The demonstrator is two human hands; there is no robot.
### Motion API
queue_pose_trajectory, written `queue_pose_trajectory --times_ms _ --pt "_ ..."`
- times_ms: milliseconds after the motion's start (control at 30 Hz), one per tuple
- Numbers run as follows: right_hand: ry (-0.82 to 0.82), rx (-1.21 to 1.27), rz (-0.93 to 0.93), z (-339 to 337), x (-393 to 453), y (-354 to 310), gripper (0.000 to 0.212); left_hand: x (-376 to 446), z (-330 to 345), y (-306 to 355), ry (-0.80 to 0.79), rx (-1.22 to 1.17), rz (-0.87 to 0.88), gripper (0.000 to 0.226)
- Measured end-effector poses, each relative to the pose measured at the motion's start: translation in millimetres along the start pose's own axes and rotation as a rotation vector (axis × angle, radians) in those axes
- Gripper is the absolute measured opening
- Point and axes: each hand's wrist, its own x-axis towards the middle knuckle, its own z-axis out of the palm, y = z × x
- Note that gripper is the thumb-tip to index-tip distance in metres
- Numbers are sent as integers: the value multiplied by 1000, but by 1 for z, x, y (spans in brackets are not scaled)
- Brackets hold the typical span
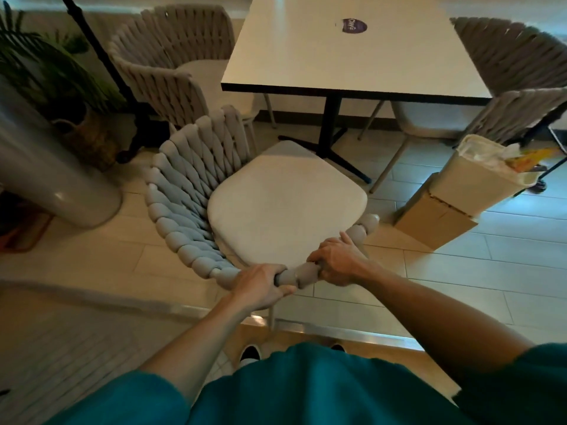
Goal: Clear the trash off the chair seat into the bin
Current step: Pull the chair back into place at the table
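A grey woven-rope chair (184,191) stands in front of me with a pale seat cushion (285,197) that shows no trash on it. My left hand (260,286) grips the chair's thick rope rim at its near edge. My right hand (337,262) grips the same rim a little to the right. A beige bin (478,179) with a plastic liner stands on the floor to the right, with paper and yellow wrappers (527,157) inside it.
A white square table (352,47) on a black pedestal stands just beyond the chair. More woven chairs sit at the back left (165,56) and back right (515,56). A cardboard box (435,219) leans by the bin. A large grey planter (52,179) is at the left.
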Motion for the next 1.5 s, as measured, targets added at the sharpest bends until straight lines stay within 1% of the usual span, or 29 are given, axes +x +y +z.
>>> queue_pose_trajectory --times_ms 133,200,267,367,433,567,633,700,767,833,900,1033,1200,1333,1500 --pt "3 -53 13 2 -14 26 39 5 8 25 -64 -6 40 38" --pt "-28 -67 38 -4 -16 26 40 5 1 23 -92 -12 27 46" --pt "-82 -54 73 -13 -16 17 46 4 -12 10 -75 4 -3 54" --pt "-175 29 100 -24 -12 -8 63 -3 -40 -20 -4 54 -29 55" --pt "-192 86 76 -26 -5 -32 69 -8 -59 -45 14 93 -35 58" --pt "-174 145 28 -19 9 -89 83 -14 -90 -94 -75 243 -7 70" --pt "-148 156 12 -10 15 -112 87 -16 -97 -110 -95 325 35 69" --pt "-95 159 2 -1 18 -125 82 -16 -95 -119 -45 370 101 62" --pt "-17 158 9 6 17 -124 67 -15 -89 -122 23 380 149 56" --pt "49 159 23 10 15 -119 54 -14 -84 -124 55 378 157 54" --pt "69 165 20 12 13 -115 48 -14 -79 -125 81 373 155 54" --pt "73 182 19 13 12 -108 48 -15 -72 -118 122 377 164 52" --pt "61 171 40 10 -3 -86 49 -14 -55 -95 121 399 163 50" --pt "44 178 94 11 -20 -60 47 -14 -36 -69 128 423 172 50" --pt "-13 142 168 14 -32 -20 51 -7 -15 -31 155 412 160 52"
